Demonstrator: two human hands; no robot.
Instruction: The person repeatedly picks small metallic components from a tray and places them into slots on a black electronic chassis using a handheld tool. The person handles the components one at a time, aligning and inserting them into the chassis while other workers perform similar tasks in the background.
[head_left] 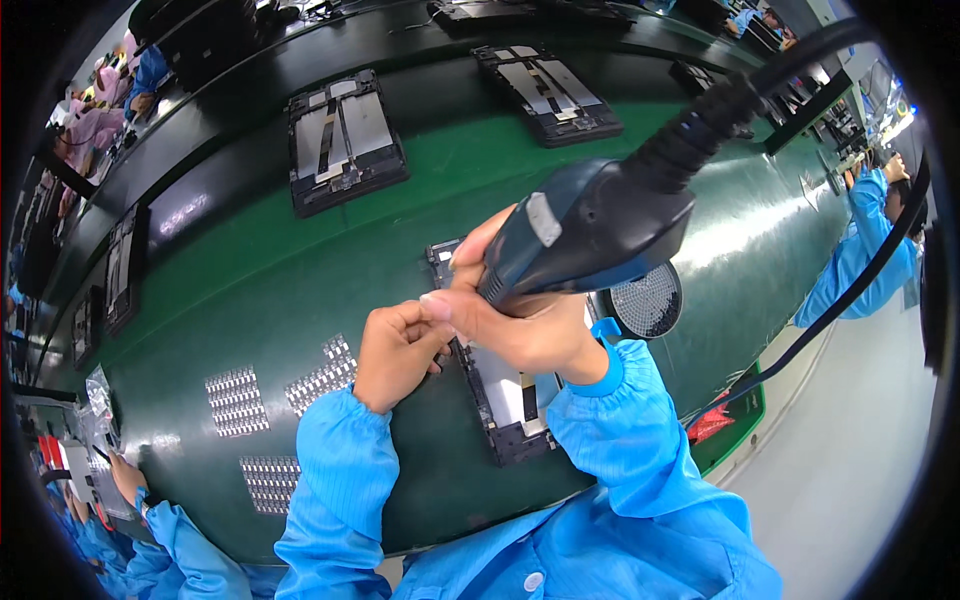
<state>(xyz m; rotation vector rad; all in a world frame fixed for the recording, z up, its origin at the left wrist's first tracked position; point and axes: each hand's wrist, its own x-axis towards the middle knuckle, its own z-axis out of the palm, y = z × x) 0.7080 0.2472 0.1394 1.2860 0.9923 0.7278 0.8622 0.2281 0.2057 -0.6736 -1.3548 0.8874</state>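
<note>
Our right hand (525,330) grips a dark corded tool (590,225); left hand (395,350) pinched at the right thumb tip, can't tell if on anything. Opened flat device (497,385) lies beneath on our green bench (175,360); similar units (348,140) farther back.

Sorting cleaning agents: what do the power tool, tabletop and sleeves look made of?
Power tool: likely hard plastic, smooth and dark with a soft sheen; its ribbed cord guard looks rubbery.
Tabletop: perhaps rubber or vinyl, green, glossy by its light streaks.
Sleeves: woven fabric, probably synthetic; creases and fine lines show.
</note>
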